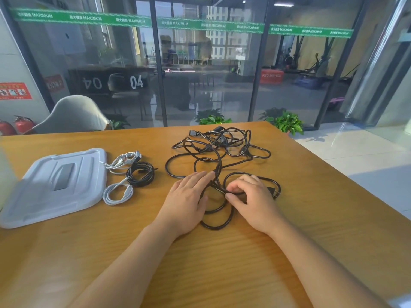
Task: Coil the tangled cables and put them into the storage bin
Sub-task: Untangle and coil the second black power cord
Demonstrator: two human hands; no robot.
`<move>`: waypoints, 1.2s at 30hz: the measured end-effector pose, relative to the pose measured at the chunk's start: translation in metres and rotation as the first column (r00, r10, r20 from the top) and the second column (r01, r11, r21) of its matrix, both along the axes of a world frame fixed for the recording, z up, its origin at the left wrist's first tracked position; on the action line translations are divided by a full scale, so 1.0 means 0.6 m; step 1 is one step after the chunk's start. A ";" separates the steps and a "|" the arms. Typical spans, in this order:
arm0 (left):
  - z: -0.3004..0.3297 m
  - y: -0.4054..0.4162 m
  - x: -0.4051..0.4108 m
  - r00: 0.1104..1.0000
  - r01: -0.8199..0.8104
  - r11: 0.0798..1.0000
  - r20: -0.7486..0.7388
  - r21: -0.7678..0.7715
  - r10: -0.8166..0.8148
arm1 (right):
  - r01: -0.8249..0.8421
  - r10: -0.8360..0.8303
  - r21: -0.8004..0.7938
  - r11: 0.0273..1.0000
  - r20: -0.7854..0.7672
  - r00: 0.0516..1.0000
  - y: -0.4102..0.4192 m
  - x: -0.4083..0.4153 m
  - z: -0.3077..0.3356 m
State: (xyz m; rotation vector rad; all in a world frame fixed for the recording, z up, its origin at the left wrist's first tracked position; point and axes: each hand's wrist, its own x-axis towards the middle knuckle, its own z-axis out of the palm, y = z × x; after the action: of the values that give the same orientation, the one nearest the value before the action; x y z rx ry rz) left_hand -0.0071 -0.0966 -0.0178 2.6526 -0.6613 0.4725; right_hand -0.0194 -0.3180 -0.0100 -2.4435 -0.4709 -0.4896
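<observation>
Nearest, frame centre: left hand (189, 196) lies flat, fingers straight, pressing on a strand of the black tangle (219, 156). Right hand (251, 196) has fingers curled, pinching a loop of that cable close to its plug (274, 192).

Progress, my read: partway. Left of centre, three small cables already coiled: white coil (117, 193), black coil (140, 174), white bundle (123, 162). None binned. White lid (55, 185) lies at the left; the bin itself can't be identified in frame.

Remaining: the big tangle, centre to upper centre of the table (289, 218) — thick black power leads, loops crossing, loose, several plugs at the far end.
</observation>
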 end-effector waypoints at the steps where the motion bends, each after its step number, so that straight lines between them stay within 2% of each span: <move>1: 0.000 0.000 0.000 1.000 -0.026 1.000 0.007 -0.010 0.026 | 0.005 -0.005 0.009 1.000 0.046 0.999 0.000 -0.003 0.001; 5: 0.006 0.006 -0.009 0.995 -0.074 0.995 0.056 -0.068 0.078 | -0.057 0.050 0.073 0.996 0.095 0.994 0.005 -0.016 0.005; 8: 0.018 0.012 -0.023 0.987 0.043 0.998 0.153 -0.038 -0.037 | -0.186 0.184 0.032 0.982 0.059 0.981 0.012 -0.020 0.003; 11: 0.024 0.016 -0.034 0.975 0.111 0.992 0.189 0.065 -0.121 | -0.245 0.243 0.056 0.968 0.031 0.969 0.018 -0.021 0.003; 14: 0.035 0.025 -0.045 0.982 0.107 0.988 0.140 0.114 -0.123 | -0.189 0.184 0.072 0.979 0.077 0.980 0.016 -0.024 0.008; 18: 0.050 0.057 -0.059 0.972 0.091 0.975 0.195 0.201 -0.131 | 0.009 -0.009 0.004 1.000 0.155 0.988 0.005 -0.015 0.011; 21: 0.055 0.089 -0.072 0.966 0.086 0.952 0.209 0.293 -0.152 | 0.011 -0.015 0.063 0.998 0.054 0.998 -0.004 -0.001 0.007; 24: 0.054 0.120 -0.084 0.974 0.032 0.952 0.204 0.304 -0.098 | -0.039 0.048 0.172 0.984 -0.051 0.998 -0.002 0.006 0.009; 29: 0.041 0.134 -0.085 0.977 -0.080 0.970 0.211 0.229 0.030 | -0.077 0.086 0.068 0.995 -0.140 0.986 0.007 0.009 0.009; 32: 0.043 0.118 -0.082 0.988 -0.018 0.957 0.152 0.291 -0.027 | -0.138 0.141 0.031 0.990 -0.217 0.966 0.011 0.007 0.006; 36: 0.038 0.114 -0.072 0.981 0.110 0.934 0.112 0.341 -0.156 | -0.216 0.282 0.253 0.943 -0.266 0.922 0.022 0.000 0.010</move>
State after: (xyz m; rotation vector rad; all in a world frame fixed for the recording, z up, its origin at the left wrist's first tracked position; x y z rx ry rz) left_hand -0.0503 -0.0283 0.0053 2.8789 -1.0404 0.5503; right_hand -0.0192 -0.3050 -0.0038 -2.1542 -0.5582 -0.0551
